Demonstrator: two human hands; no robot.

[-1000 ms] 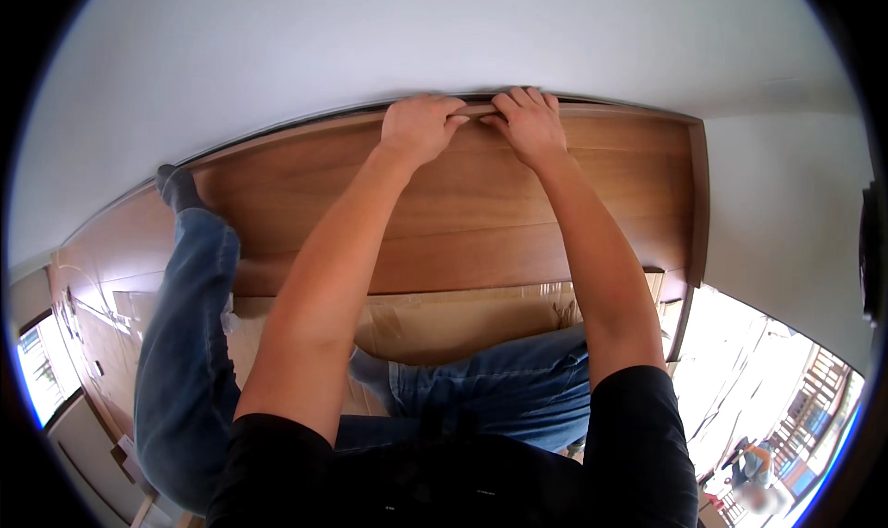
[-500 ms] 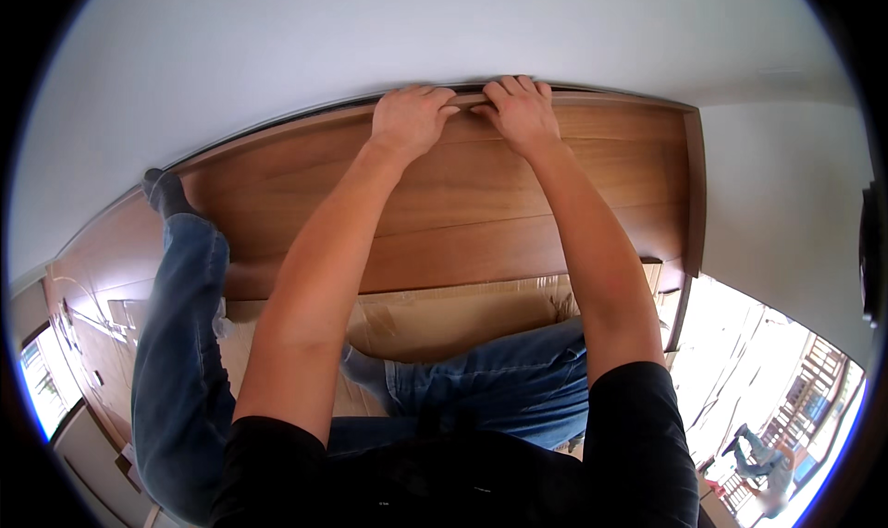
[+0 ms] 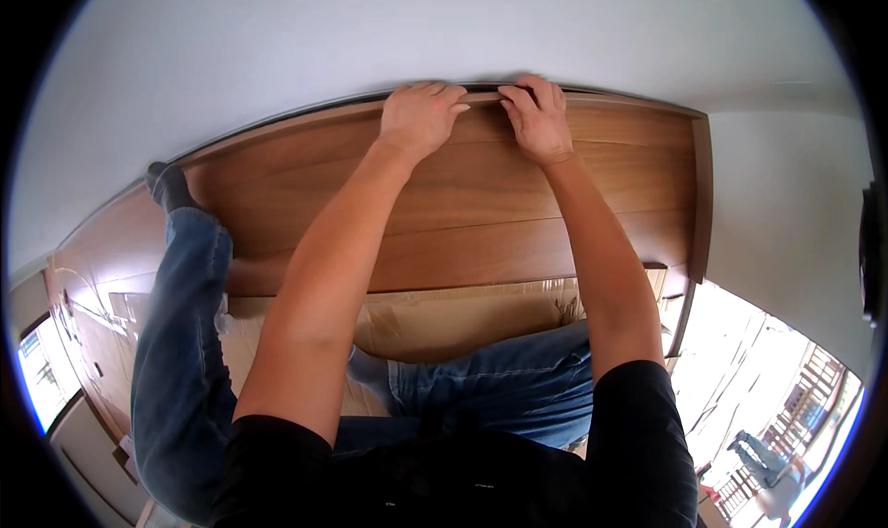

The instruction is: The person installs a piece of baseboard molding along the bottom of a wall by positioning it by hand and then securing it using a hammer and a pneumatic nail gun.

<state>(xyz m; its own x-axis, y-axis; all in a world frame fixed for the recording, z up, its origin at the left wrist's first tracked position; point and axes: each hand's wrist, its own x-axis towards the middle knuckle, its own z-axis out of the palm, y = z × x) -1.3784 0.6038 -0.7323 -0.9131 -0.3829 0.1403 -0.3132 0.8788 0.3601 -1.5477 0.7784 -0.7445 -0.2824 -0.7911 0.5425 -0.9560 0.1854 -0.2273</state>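
A brown wooden panel (image 3: 462,190) with a raised rim stands against the white wall, a narrow dark gap showing along its far edge. My left hand (image 3: 422,121) is closed over the middle of that rim, fingers on the wall side and thumb on the near side. A little to its right, my right hand (image 3: 540,121) has its fingers curled at the same rim, thumb tip near the wood. The fingertips of both hands are partly hidden behind the rim. My left foot (image 3: 168,186), in a grey sock, rests by the panel's left end.
Brown cardboard (image 3: 444,320) lies below the panel, under my bent legs. The white wall (image 3: 444,29) rises just beyond the rim. At the lower right is a bright opening with a person (image 3: 772,468) in the distance. A window (image 3: 44,373) shows at the lower left.
My right hand has shifted slightly right along the rim, its fingers a bit more raised, so the space between my hands is wider. My left hand keeps its grip.
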